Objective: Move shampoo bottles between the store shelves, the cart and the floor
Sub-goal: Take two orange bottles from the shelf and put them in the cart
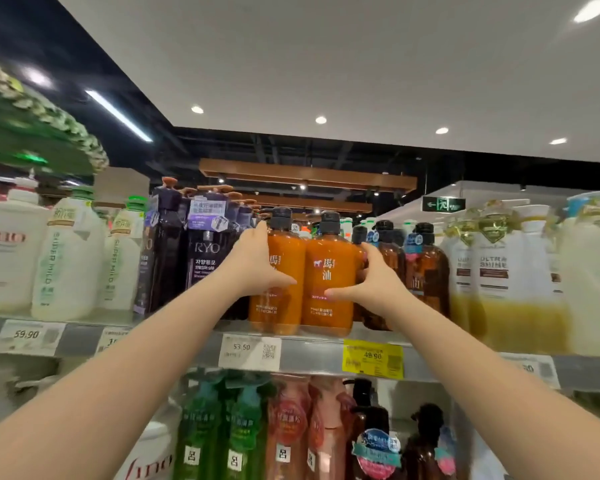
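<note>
Both on the shelf [309,358]: your L hand [253,261] grips left orange bottle [274,306], R hand [378,282] grips right orange bottle [328,251].

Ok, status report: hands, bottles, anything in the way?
Left hand grips left orange plastic bottle. Right hand grips right orange plastic bottle. Both upright on grey metal shelf. Dark purple bottle and brown bottle crowd the sides.

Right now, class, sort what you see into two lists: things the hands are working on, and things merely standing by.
In the job: left hand, right hand, left orange bottle, right orange bottle.
Standing by: purple RYO bottle, white Super Mild bottle, green bottles below, yellow price tag.
</note>
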`<state>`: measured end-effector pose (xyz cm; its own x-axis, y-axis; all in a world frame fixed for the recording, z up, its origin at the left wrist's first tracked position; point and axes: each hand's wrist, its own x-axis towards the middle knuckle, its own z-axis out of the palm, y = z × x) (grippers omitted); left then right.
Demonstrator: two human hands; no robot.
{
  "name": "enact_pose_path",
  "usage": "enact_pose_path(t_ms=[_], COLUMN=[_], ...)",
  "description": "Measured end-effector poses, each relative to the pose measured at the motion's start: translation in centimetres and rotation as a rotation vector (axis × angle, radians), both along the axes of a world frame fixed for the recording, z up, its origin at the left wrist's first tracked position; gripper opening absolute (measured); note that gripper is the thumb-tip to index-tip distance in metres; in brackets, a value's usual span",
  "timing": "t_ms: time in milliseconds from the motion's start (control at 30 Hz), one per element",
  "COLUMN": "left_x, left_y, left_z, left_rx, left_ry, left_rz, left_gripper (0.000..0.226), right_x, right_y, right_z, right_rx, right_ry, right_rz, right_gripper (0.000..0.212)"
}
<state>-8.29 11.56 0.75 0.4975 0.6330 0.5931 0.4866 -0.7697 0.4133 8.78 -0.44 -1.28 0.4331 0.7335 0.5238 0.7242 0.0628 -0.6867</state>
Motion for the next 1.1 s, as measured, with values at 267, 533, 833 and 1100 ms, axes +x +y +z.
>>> enact_pose_path(t_ms=[267,533,833,1100], left_x=[0.7,-0.2,-1.2,-1.8], left_y=[-0.3,-2.9,-4.8,-8.2], left_z=[0.7,-1.5,-3.0,-3.0], left_rx=[-0.203,0.098,-0.173,-0.021], left_ry=[-0.071,-0.250,-0.521,-0.724], left_rz=[0.014,0.122,0.051,0.060], left_gripper=[0.114,0.111,0.112,0.101], right_x=[2.2,2.7,3.6,3.8], right_y=[2.8,2.6,0.6,-1.3], right_z=[-0.2,-0.7,-0.9,-1.4], right_rx=[-0.037,0.041,0.074,0.331], right_ry=[0.089,0.102,0.341,0.235], right_rz=[0.083,0.124,0.264,0.321], right_gripper=[0.090,0.085,0.083,0.072])
